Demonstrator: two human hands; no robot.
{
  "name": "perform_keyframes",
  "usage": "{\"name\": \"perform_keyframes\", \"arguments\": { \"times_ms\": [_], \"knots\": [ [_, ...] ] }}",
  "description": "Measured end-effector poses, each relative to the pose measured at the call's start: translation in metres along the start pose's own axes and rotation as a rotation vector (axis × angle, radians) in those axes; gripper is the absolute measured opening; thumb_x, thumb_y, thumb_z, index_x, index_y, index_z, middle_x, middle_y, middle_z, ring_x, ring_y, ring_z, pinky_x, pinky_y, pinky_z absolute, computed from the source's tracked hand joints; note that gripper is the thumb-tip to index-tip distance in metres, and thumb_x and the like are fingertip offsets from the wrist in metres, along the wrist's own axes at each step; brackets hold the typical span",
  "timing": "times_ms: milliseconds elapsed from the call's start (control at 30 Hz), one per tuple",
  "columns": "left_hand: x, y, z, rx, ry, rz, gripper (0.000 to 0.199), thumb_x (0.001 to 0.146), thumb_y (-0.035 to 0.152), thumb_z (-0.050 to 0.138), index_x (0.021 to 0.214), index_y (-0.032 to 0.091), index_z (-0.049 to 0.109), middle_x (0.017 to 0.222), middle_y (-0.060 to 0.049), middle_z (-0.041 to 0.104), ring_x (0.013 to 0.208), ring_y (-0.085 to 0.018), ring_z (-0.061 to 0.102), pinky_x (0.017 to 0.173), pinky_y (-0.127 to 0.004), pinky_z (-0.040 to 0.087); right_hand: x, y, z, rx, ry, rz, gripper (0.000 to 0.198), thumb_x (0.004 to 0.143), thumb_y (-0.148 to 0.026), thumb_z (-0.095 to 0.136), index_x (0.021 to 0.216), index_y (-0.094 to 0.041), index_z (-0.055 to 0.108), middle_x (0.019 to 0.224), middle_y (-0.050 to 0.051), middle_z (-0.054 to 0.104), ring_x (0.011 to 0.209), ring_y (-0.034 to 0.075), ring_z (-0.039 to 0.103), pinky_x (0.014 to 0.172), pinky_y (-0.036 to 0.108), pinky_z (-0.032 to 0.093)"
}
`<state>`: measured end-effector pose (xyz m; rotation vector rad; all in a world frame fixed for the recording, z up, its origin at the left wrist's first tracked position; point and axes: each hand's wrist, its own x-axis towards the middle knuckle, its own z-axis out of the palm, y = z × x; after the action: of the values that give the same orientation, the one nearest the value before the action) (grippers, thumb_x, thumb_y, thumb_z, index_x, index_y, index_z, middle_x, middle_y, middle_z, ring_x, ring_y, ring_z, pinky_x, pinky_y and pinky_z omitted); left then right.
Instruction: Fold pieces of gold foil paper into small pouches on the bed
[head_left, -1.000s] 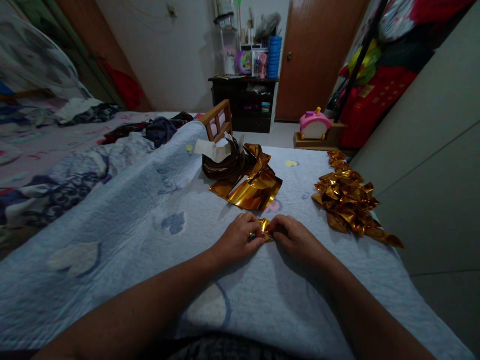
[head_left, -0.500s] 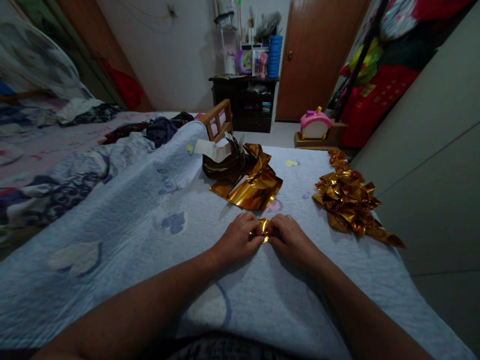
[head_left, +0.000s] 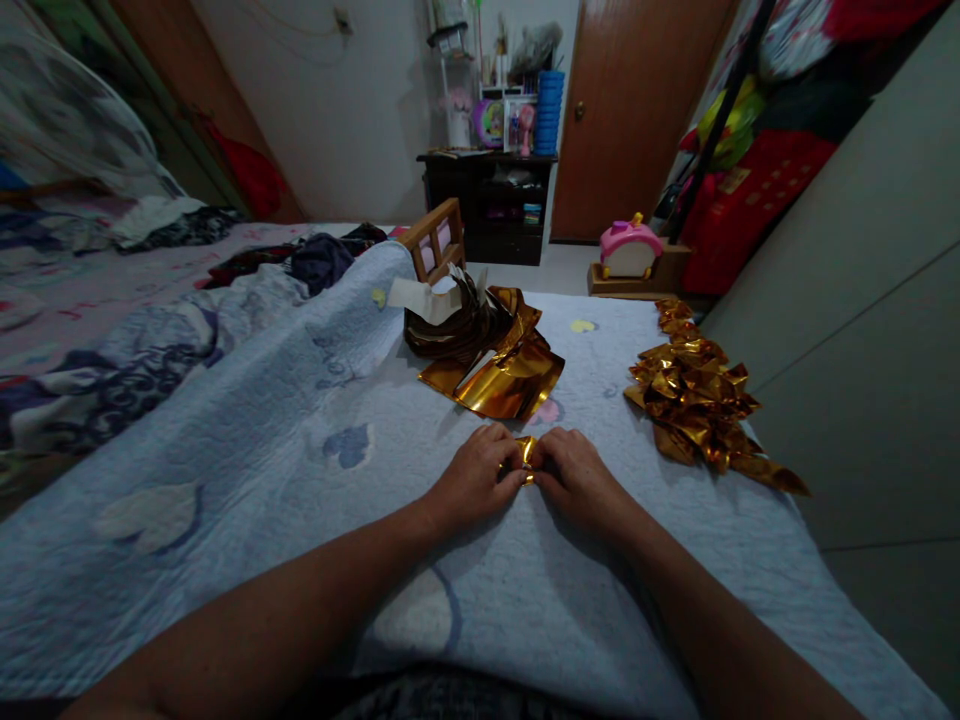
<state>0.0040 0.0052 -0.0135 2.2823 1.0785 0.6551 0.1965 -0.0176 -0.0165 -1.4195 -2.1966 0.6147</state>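
Observation:
Between my two hands is a small piece of gold foil paper (head_left: 528,452), low over the quilt. My left hand (head_left: 480,470) pinches its left side, with fingers curled and thumb pressed in. From the other side my right hand (head_left: 576,468) pinches it the same way. Most of the piece is hidden by the fingers. Just beyond the hands lies a stack of gold foil sheets (head_left: 517,375), bent and partly fanned out, with pale backs showing. To the right is a heap of folded gold foil pieces (head_left: 697,400).
A light blue quilt (head_left: 285,530) with heart patterns covers the surface. Its left side rises toward a bed with rumpled clothes (head_left: 322,262). A small wooden rail (head_left: 435,240) stands beyond the stack. A pink toy (head_left: 630,248) and a dark cabinet (head_left: 487,205) are at the back.
Both hands stay in nearly the same place. The lower edge of the foil piece between the thumbs shows slightly less now. The stack and the heap have not moved.

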Motion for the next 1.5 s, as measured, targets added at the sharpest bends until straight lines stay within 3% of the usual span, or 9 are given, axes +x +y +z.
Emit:
{"name": "perform_keyframes", "arguments": {
  "times_ms": [833, 1200, 1500],
  "knots": [
    [0.001, 0.001, 0.002, 0.060, 0.005, 0.005, 0.014, 0.086, 0.015, 0.062, 0.080, 0.020, 0.050, 0.085, -0.002, 0.055, 0.085, -0.021, 0.052, 0.078, -0.035, 0.042, -0.001, -0.012, 0.001, -0.116, -0.020, 0.070, 0.003, 0.093, -0.021, 0.058, 0.090, -0.020, 0.057, 0.095, 0.007, 0.060, 0.091, 0.025, 0.050, 0.079, 0.036, 0.032],
    [-0.002, -0.002, -0.010, -0.060, -0.073, 0.064, 0.006, 0.087, 0.018, 0.069, 0.084, 0.018, 0.063, 0.097, -0.004, 0.059, 0.095, -0.021, 0.055, 0.085, -0.035, 0.044, 0.000, -0.015, 0.003, -0.130, -0.002, 0.109, 0.007, 0.089, -0.016, 0.058, 0.094, -0.020, 0.057, 0.096, 0.007, 0.061, 0.089, 0.025, 0.049, 0.075, 0.034, 0.030],
    [-0.001, -0.002, -0.006, -0.036, -0.067, 0.042, 0.007, 0.085, 0.016, 0.069, 0.083, 0.017, 0.063, 0.096, -0.005, 0.058, 0.095, -0.022, 0.055, 0.085, -0.035, 0.045, 0.000, -0.021, 0.003, -0.148, 0.015, 0.135, 0.007, 0.092, -0.019, 0.058, 0.098, -0.019, 0.059, 0.100, 0.007, 0.063, 0.090, 0.024, 0.051, 0.077, 0.034, 0.031]
  ]
}}
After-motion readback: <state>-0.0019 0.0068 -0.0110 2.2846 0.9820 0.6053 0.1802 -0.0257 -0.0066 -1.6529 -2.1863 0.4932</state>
